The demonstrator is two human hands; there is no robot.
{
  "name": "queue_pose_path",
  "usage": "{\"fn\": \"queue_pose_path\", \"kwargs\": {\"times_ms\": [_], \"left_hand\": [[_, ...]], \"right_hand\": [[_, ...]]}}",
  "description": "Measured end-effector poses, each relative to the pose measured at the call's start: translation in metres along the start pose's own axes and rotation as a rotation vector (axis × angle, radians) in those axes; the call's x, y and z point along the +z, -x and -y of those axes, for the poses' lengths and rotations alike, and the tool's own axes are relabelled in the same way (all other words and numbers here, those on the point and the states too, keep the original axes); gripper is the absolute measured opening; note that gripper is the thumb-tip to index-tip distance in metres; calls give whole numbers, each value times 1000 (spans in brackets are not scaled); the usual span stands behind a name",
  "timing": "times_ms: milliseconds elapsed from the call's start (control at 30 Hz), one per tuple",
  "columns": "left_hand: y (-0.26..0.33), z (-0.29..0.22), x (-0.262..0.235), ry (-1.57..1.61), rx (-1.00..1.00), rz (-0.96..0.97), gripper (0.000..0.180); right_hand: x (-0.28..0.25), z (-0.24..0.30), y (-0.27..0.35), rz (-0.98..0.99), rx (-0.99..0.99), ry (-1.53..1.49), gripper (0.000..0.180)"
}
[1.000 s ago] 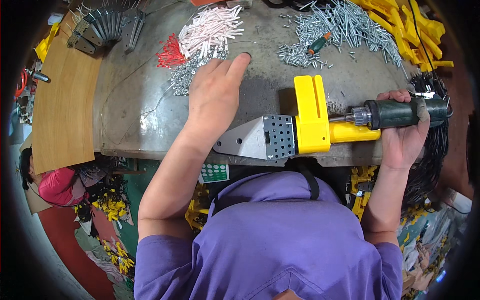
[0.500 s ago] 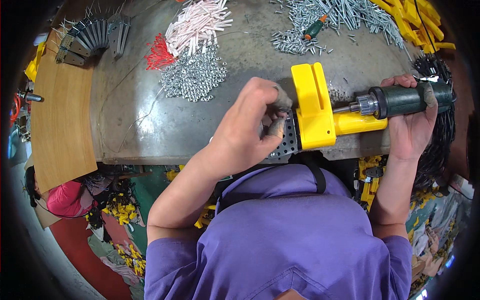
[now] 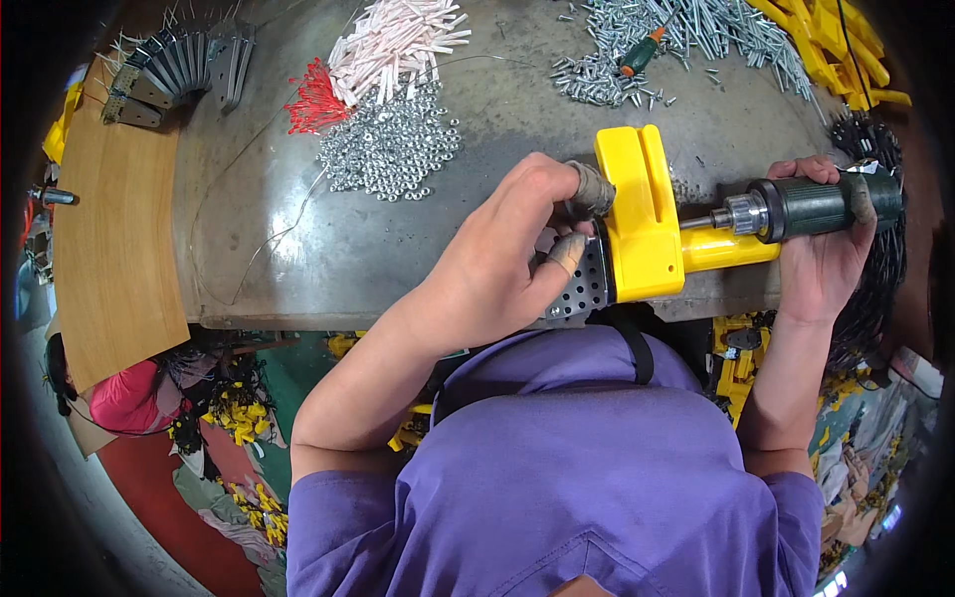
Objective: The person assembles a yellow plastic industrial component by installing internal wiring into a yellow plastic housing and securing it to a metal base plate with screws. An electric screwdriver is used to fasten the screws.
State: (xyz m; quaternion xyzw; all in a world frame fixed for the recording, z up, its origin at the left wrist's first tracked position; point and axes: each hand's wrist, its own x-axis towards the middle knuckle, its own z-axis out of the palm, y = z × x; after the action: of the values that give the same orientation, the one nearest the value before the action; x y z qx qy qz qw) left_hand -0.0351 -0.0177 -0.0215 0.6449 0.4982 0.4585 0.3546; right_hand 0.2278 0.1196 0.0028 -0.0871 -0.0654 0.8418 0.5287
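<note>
My right hand [image 3: 821, 224] is wrapped around a dark green electric screwdriver [image 3: 816, 207]. Its metal bit points left, into the side of a yellow plastic housing [image 3: 642, 224] with a round yellow handle [image 3: 731, 249]. On the housing's left face sits a perforated metal plate [image 3: 587, 284] with a dark edge. My left hand [image 3: 517, 234] closes on this plated end, covered tips on the index finger and thumb. The thumb lies against the plate and the index finger touches the housing's edge. Whether a small part is between these fingers is hidden.
On the metal table lie heaps of nuts [image 3: 388, 149], pale sleeves [image 3: 393, 45], red pieces [image 3: 316, 98] and screws [image 3: 696, 40] with a small screwdriver [image 3: 642, 52]. Metal plates [image 3: 164, 70] stand far left, yellow parts [image 3: 836, 45] far right. Black cables [image 3: 865, 289] hang at the right edge.
The housing, the electric screwdriver and both hands sit slightly further right in the picture. My left index finger has moved up and right against the housing, and its gap from the thumb has widened.
</note>
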Motion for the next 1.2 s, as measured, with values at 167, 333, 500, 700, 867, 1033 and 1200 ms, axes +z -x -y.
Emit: {"fn": "queue_pose_path", "kwargs": {"times_ms": [167,333,500,700,867,1033,1200], "left_hand": [[-1,-8,-4,-143,60,-15,48],[4,-3,-1,-315,56,-59,48],[2,-2,0,-452,216,-133,44],[5,-2,2,-459,234,-176,42],[5,-3,3,-472,233,-199,42],[4,1,4,-432,208,-187,42],[-1,-8,0,-454,168,-185,40]], "right_hand": [[0,1,1,-33,3,30,30],[-2,0,-1,5,1,38,30],[-3,3,-1,-20,0,34,30],[-3,3,-2,-28,5,36,29],[-3,2,-1,-1,11,15,30],[0,2,0,21,6,17,32],[1,2,0,31,-4,21,33]]}}
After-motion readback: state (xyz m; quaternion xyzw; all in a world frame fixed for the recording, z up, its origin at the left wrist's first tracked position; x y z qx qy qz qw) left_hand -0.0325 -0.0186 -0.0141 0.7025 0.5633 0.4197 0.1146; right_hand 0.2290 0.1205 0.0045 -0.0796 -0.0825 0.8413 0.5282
